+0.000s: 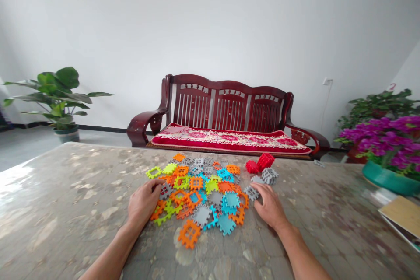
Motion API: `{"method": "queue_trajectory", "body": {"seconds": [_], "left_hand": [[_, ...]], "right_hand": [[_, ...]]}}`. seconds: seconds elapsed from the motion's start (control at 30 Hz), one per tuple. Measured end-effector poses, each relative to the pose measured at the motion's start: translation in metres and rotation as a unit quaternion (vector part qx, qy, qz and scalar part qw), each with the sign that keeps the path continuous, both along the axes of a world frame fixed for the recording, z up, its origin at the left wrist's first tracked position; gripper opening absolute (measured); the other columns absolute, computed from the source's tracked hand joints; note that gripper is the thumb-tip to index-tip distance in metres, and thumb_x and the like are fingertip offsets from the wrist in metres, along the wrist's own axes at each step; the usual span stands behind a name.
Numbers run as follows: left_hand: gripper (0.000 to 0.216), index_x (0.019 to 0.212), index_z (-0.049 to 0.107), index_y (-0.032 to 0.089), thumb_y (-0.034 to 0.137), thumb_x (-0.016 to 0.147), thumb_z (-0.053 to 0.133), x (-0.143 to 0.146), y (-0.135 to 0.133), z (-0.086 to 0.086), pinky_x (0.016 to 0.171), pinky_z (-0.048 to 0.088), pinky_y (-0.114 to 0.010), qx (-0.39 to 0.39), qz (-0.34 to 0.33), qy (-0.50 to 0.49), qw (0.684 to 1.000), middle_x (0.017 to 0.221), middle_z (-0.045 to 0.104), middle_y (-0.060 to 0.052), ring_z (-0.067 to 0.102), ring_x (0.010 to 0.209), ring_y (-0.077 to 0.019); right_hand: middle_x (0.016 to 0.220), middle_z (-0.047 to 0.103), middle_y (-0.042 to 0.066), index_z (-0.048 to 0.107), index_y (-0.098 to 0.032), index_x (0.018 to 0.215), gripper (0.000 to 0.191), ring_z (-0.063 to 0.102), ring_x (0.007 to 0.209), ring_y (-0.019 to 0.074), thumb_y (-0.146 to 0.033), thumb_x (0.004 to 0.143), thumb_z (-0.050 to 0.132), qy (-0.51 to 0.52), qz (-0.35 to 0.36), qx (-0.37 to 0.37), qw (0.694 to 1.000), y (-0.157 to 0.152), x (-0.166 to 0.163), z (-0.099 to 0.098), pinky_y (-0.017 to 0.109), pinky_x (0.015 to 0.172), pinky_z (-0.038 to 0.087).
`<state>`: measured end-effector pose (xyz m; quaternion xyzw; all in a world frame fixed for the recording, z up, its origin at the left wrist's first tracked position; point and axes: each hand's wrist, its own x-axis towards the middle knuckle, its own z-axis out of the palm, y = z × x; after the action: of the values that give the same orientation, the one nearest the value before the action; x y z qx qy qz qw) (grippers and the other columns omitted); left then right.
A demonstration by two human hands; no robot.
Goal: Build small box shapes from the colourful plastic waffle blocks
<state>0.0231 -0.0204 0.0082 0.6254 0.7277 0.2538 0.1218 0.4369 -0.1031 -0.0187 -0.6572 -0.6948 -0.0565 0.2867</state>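
Interlocking plastic tiles with notched edges lie in a loose pile; an orange window tile (189, 234) is at its near end. My left hand (144, 201) rests on the table at the pile's left side, fingers loosely bent beside a grey window tile (166, 190). No tile shows clearly in its grip. On the other side my right hand (269, 204) lies with fingers stretched out, the fingertips at a grey window tile (251, 192). Just beyond it stand a grey stack of tiles (269, 176) and a red stack of tiles (265, 162), with more red tiles (252, 166) alongside.
A patterned cover lies on the table (82, 201). At the right are purple flowers in a green pot (390, 177) and a flat tan item like a notebook (402, 214). A single grey tile (319, 163) lies far right. A wooden bench (229, 105) stands behind the table.
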Motion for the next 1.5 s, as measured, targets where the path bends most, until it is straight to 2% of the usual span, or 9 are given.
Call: {"method": "queue_trajectory", "body": {"seconds": [0.17,0.4,0.57,0.63,0.77,0.97,1.13,1.33,1.5], "left_hand": [[0.035,0.102,0.074,0.029,0.037,0.085,0.044,-0.0005,0.0012,-0.0034,0.067,0.045,-0.022,0.013,-0.002,-0.005,1.000,0.101,0.077,0.001,0.068,0.084,-0.0181],[0.036,0.103,0.073,0.030,0.038,0.086,0.043,-0.0002,0.0011,-0.0010,0.067,0.045,-0.024,0.003,-0.005,0.000,1.000,0.105,0.076,0.001,0.068,0.088,-0.0195],[0.036,0.103,0.073,0.029,0.038,0.086,0.042,-0.0006,0.0005,-0.0009,0.069,0.045,-0.024,0.002,-0.005,0.000,1.000,0.106,0.076,0.001,0.068,0.090,-0.0202],[0.036,0.103,0.073,0.030,0.038,0.086,0.043,-0.0009,0.0011,-0.0021,0.068,0.045,-0.024,0.007,-0.003,-0.002,1.000,0.105,0.076,0.001,0.068,0.089,-0.0201],[0.035,0.101,0.074,0.030,0.038,0.085,0.044,-0.0012,0.0024,-0.0039,0.066,0.045,-0.023,0.016,-0.001,-0.001,1.000,0.103,0.076,0.001,0.068,0.087,-0.0194],[0.035,0.102,0.073,0.030,0.037,0.086,0.043,0.0000,0.0012,-0.0017,0.067,0.045,-0.024,0.008,-0.001,0.004,1.000,0.104,0.076,0.001,0.069,0.088,-0.0199],[0.036,0.103,0.073,0.030,0.037,0.086,0.042,-0.0001,0.0007,-0.0011,0.069,0.046,-0.025,0.000,-0.005,-0.001,1.000,0.106,0.076,0.000,0.069,0.089,-0.0203],[0.036,0.103,0.073,0.029,0.037,0.086,0.042,-0.0011,0.0020,-0.0032,0.069,0.046,-0.025,0.002,-0.006,-0.005,1.000,0.104,0.076,0.000,0.068,0.089,-0.0200],[0.036,0.104,0.072,0.030,0.037,0.086,0.042,-0.0002,0.0009,-0.0018,0.070,0.045,-0.024,-0.002,-0.006,-0.009,1.000,0.106,0.075,0.000,0.068,0.091,-0.0195]], "right_hand": [[0.120,0.066,0.007,0.063,-0.020,0.120,0.050,0.057,0.112,0.0233,-0.014,0.072,0.051,0.005,0.009,-0.021,1.000,0.0004,-0.0010,-0.0006,0.038,0.100,0.043],[0.103,0.067,0.008,0.063,-0.020,0.119,0.041,0.061,0.096,0.0240,-0.026,0.078,0.058,-0.022,-0.059,-0.018,0.998,-0.0033,-0.0059,0.0063,0.038,0.088,0.047],[0.125,0.063,0.009,0.059,-0.019,0.127,0.050,0.055,0.114,0.0254,-0.022,0.077,0.057,-0.020,-0.040,-0.012,0.999,-0.0025,-0.0054,0.0050,0.040,0.099,0.043],[0.127,0.063,0.008,0.058,-0.020,0.129,0.053,0.054,0.115,0.0250,-0.020,0.076,0.055,-0.018,-0.025,-0.022,0.999,-0.0015,-0.0041,0.0029,0.040,0.100,0.042],[0.126,0.064,0.008,0.058,-0.021,0.130,0.053,0.055,0.114,0.0248,-0.021,0.077,0.055,-0.025,-0.028,-0.037,0.999,-0.0009,-0.0024,0.0009,0.039,0.100,0.042],[0.113,0.066,0.009,0.060,-0.018,0.126,0.048,0.057,0.103,0.0252,-0.031,0.080,0.058,-0.043,-0.071,-0.037,0.996,-0.0028,-0.0046,0.0051,0.039,0.094,0.044],[0.125,0.063,0.008,0.058,-0.020,0.129,0.050,0.055,0.113,0.0253,-0.029,0.080,0.058,-0.050,-0.057,-0.030,0.997,-0.0023,-0.0035,0.0024,0.038,0.099,0.041],[0.123,0.065,0.008,0.060,-0.021,0.125,0.043,0.057,0.111,0.0245,-0.030,0.084,0.055,-0.043,-0.044,-0.030,0.998,0.0006,-0.0020,-0.0015,0.039,0.097,0.043],[0.119,0.066,0.008,0.060,-0.020,0.124,0.044,0.058,0.108,0.0250,-0.032,0.082,0.059,-0.022,-0.079,-0.026,0.996,0.0002,-0.0044,0.0012,0.038,0.096,0.044]]}}
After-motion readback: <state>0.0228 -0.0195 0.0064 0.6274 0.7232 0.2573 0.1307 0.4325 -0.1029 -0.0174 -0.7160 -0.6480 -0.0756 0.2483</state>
